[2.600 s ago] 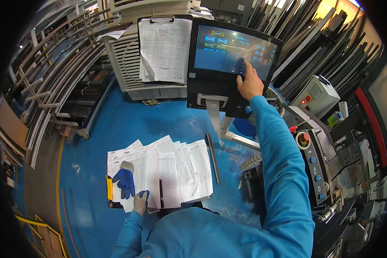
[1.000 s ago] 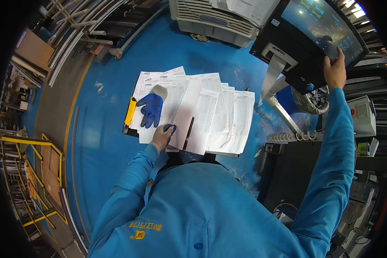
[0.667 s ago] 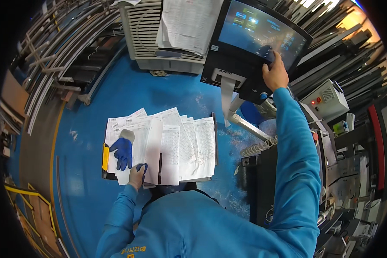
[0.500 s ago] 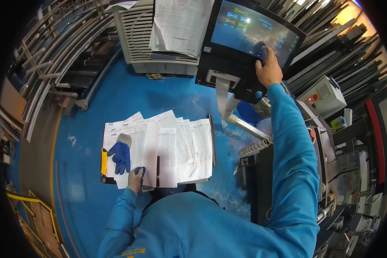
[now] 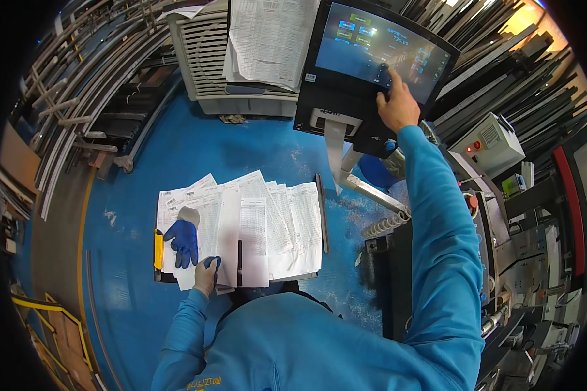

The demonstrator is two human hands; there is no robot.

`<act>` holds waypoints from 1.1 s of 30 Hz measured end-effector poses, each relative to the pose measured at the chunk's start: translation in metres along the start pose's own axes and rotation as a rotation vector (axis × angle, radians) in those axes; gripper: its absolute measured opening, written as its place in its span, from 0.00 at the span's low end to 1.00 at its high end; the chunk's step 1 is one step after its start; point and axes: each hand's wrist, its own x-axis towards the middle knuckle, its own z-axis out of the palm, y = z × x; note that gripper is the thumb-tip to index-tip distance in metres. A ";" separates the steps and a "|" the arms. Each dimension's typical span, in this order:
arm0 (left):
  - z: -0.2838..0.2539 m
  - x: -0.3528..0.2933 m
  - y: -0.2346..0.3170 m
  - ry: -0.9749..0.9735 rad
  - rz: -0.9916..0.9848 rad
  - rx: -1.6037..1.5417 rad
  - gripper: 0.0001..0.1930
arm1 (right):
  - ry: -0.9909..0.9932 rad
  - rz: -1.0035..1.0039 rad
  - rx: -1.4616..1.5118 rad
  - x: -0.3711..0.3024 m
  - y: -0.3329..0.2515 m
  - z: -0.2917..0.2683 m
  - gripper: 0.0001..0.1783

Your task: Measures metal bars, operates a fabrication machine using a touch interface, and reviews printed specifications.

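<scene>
My right hand (image 5: 398, 107) is bare, its index finger stretched out at the lit touchscreen (image 5: 352, 55). The fingertip is at the screen's lower part; whether it touches, I cannot tell. The thumb stands apart, and nothing is held. My left hand (image 5: 206, 275), in a grey and blue work glove, is closed at the near edge of the fanned paper sheets (image 5: 253, 228). Its fingers grip the sheets there, partly hidden. An empty blue-palmed glove (image 5: 184, 241) lies on the sheets' left part. Beneath them is a dark board with a yellow clip (image 5: 158, 249).
A paper strip (image 5: 334, 146) hangs from the printer slot under the screen. Behind stands a slatted pale unit (image 5: 205, 65) with hanging printed sheets (image 5: 270, 45). Long profiles fill racks left and right. A control box (image 5: 489, 144) and machinery stand at right.
My right hand has shifted slightly left and up on the screen, its index finger now straighter. The left hand stays at the sheets' edge. The whole view has moved a little.
</scene>
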 end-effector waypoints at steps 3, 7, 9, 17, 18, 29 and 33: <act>-0.001 0.001 0.005 -0.015 -0.008 0.028 0.14 | -0.095 -0.055 0.017 -0.012 -0.010 0.005 0.36; 0.000 -0.001 0.007 -0.015 -0.032 0.006 0.14 | -0.040 -0.048 0.014 -0.015 -0.013 0.011 0.36; 0.000 0.000 0.005 -0.013 -0.041 -0.004 0.14 | -0.021 -0.049 0.014 -0.013 -0.012 0.009 0.37; -0.003 0.000 0.004 -0.036 -0.021 0.041 0.17 | 0.009 0.078 0.040 0.010 0.004 -0.001 0.36; -0.003 0.001 0.006 -0.034 -0.024 0.038 0.17 | 0.005 0.086 0.026 0.011 0.006 -0.001 0.36; -0.002 -0.001 0.007 -0.018 -0.036 0.014 0.17 | -0.033 -0.033 0.028 -0.015 -0.014 0.014 0.35; -0.002 -0.001 0.004 -0.014 -0.058 -0.005 0.17 | -0.064 -0.059 0.024 -0.017 -0.022 0.017 0.34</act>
